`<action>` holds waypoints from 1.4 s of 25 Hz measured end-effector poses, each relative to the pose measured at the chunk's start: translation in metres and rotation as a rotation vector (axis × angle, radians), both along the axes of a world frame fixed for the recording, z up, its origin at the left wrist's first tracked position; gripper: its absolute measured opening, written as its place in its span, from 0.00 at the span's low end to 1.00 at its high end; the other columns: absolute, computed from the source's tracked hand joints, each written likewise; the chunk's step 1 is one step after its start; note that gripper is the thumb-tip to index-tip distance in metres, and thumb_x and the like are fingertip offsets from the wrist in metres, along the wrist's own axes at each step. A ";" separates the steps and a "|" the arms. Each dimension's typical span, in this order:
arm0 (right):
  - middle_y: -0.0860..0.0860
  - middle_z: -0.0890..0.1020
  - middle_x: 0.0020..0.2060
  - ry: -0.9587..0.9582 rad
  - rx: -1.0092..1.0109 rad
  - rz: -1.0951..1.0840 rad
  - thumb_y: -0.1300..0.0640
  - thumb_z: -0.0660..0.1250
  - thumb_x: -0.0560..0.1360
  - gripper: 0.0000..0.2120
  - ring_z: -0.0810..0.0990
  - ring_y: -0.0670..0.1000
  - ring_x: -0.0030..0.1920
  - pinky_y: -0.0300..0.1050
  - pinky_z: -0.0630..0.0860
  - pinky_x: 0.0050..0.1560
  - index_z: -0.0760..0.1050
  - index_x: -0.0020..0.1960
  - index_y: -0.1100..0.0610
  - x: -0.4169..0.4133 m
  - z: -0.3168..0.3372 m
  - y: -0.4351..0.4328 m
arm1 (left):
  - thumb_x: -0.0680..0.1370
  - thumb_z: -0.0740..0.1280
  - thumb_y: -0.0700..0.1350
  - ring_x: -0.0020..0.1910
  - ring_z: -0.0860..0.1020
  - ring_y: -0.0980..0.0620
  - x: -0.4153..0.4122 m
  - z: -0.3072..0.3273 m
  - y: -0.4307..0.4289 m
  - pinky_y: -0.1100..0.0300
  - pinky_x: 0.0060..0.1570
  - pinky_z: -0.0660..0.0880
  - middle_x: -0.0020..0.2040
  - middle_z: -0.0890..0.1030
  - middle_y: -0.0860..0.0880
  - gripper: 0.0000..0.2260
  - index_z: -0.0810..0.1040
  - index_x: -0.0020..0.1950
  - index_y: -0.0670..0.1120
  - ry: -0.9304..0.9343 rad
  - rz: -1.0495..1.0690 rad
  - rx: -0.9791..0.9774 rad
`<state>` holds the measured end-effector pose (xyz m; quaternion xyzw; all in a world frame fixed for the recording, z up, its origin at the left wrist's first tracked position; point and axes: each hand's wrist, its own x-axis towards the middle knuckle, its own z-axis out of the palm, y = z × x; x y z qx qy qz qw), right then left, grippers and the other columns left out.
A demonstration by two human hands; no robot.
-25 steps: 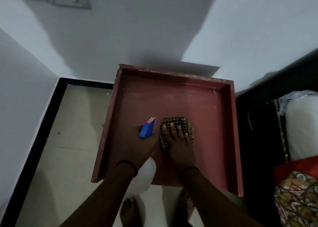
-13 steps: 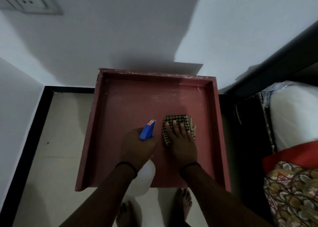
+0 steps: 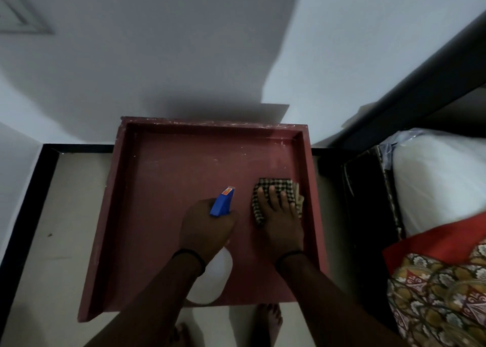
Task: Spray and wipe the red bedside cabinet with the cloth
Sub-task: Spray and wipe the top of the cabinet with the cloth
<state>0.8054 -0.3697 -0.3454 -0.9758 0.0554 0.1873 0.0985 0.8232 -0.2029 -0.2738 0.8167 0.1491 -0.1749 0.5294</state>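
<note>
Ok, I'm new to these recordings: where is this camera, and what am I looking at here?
The camera sits on the person's head, looking forward and down, so you see their own arms and bare feet. There is no machine, only two bare hands. The red shape is the top of the red bedside cabinet, a flat surface with a raised rim, standing against a white wall. The left hand grips a spray bottle with a blue nozzle, its white body below the wrist. The right hand presses a checked cloth flat on the surface near the right rim. A bed with a pillow lies to the right.
</note>
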 end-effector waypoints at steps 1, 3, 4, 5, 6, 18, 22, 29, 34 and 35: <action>0.50 0.42 0.80 0.008 -0.018 0.005 0.51 0.55 0.81 0.34 0.41 0.55 0.80 0.54 0.41 0.78 0.40 0.80 0.45 0.015 -0.002 -0.007 | 0.75 0.69 0.37 0.18 0.67 0.59 0.002 0.001 -0.005 0.71 0.22 0.64 0.23 0.67 0.53 0.15 0.68 0.31 0.45 -0.008 -0.006 -0.005; 0.50 0.43 0.80 -0.001 -0.043 -0.022 0.50 0.54 0.82 0.33 0.42 0.56 0.80 0.53 0.41 0.77 0.41 0.81 0.46 0.048 -0.005 -0.014 | 0.74 0.69 0.37 0.19 0.67 0.59 0.009 -0.001 -0.014 0.70 0.23 0.65 0.22 0.67 0.54 0.15 0.68 0.31 0.45 -0.028 -0.025 0.013; 0.51 0.44 0.80 -0.007 -0.036 -0.040 0.50 0.54 0.82 0.32 0.42 0.56 0.80 0.53 0.40 0.77 0.42 0.81 0.46 0.058 -0.005 -0.014 | 0.74 0.69 0.38 0.19 0.68 0.59 0.012 -0.003 -0.016 0.70 0.23 0.65 0.22 0.67 0.54 0.15 0.68 0.30 0.46 -0.038 -0.028 0.027; 0.51 0.44 0.80 -0.006 -0.022 -0.052 0.51 0.54 0.82 0.32 0.42 0.56 0.80 0.53 0.39 0.77 0.42 0.81 0.47 0.060 -0.007 -0.011 | 0.74 0.69 0.38 0.19 0.67 0.59 0.014 -0.005 -0.018 0.69 0.24 0.65 0.22 0.68 0.54 0.15 0.68 0.30 0.46 -0.047 -0.031 0.039; 0.51 0.44 0.80 -0.007 0.003 -0.067 0.51 0.54 0.82 0.32 0.42 0.56 0.80 0.53 0.39 0.77 0.43 0.81 0.47 0.055 -0.007 -0.008 | 0.74 0.70 0.38 0.20 0.67 0.59 0.016 -0.007 -0.020 0.67 0.25 0.66 0.22 0.68 0.54 0.15 0.68 0.30 0.46 -0.050 -0.034 0.045; 0.50 0.71 0.72 -0.178 -0.020 -0.093 0.37 0.70 0.67 0.40 0.74 0.56 0.69 0.54 0.60 0.70 0.64 0.74 0.49 -0.029 -0.038 -0.006 | 0.75 0.69 0.38 0.25 0.72 0.52 0.049 0.004 -0.066 0.63 0.28 0.70 0.25 0.71 0.48 0.14 0.70 0.31 0.45 -0.048 -0.013 -0.003; 0.51 0.71 0.71 -0.126 -0.008 -0.099 0.34 0.55 0.71 0.34 0.73 0.56 0.69 0.53 0.62 0.72 0.70 0.73 0.48 -0.029 -0.037 -0.006 | 0.75 0.70 0.38 0.23 0.70 0.56 0.046 0.000 -0.074 0.64 0.28 0.69 0.25 0.70 0.51 0.15 0.71 0.31 0.46 -0.039 -0.083 0.012; 0.52 0.70 0.72 -0.149 0.001 -0.099 0.35 0.57 0.71 0.35 0.70 0.56 0.70 0.54 0.58 0.69 0.66 0.74 0.50 -0.029 -0.039 -0.006 | 0.73 0.70 0.42 0.30 0.77 0.37 0.047 -0.005 -0.072 0.54 0.33 0.71 0.25 0.70 0.46 0.16 0.68 0.28 0.47 -0.044 0.094 0.075; 0.53 0.71 0.72 -0.167 -0.026 -0.094 0.35 0.55 0.71 0.35 0.72 0.58 0.69 0.54 0.58 0.68 0.68 0.74 0.50 -0.027 -0.040 -0.007 | 0.74 0.69 0.43 0.29 0.77 0.40 0.045 -0.003 -0.071 0.56 0.33 0.71 0.27 0.72 0.44 0.15 0.69 0.30 0.46 -0.052 0.049 0.086; 0.53 0.72 0.71 -0.165 -0.027 -0.090 0.35 0.55 0.71 0.35 0.72 0.58 0.69 0.54 0.58 0.68 0.69 0.73 0.50 -0.026 -0.038 -0.008 | 0.75 0.70 0.40 0.28 0.74 0.45 0.044 -0.003 -0.071 0.57 0.32 0.70 0.27 0.71 0.46 0.15 0.69 0.30 0.46 -0.047 0.036 0.073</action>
